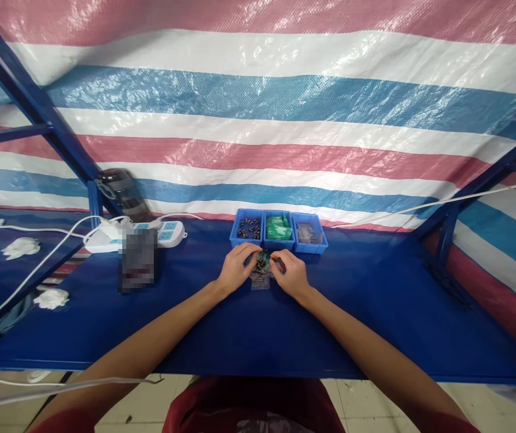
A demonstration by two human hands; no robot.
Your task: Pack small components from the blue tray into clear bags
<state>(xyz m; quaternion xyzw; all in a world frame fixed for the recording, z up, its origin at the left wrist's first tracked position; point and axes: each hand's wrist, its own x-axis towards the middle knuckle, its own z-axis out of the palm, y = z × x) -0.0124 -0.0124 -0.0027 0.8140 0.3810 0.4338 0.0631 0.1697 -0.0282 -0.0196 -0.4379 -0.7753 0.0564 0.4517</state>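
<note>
My left hand [239, 266] and my right hand [290, 272] face each other over the blue table, just in front of three small blue bins. Both have their fingers curled into a pinch, and what the fingertips hold is too small to make out. Between them lies a small pile of clear plastic bags [260, 281] with little brass-coloured and dark parts and a bit of green. Short dark cylindrical parts fill part of the left bin [248, 240]. Green plastic packets [278, 228] sit in the middle bin, and clear packets [305, 233] in the right one.
To the left on the table [222, 343] are a white power strip [171, 233], a blurred-out dark device [138, 264] and a dark bottle [125, 193]. Crumpled white tissue [52, 297] lies farther left. Blue metal frame bars [36, 102] and a striped sheet [285, 96] enclose the table.
</note>
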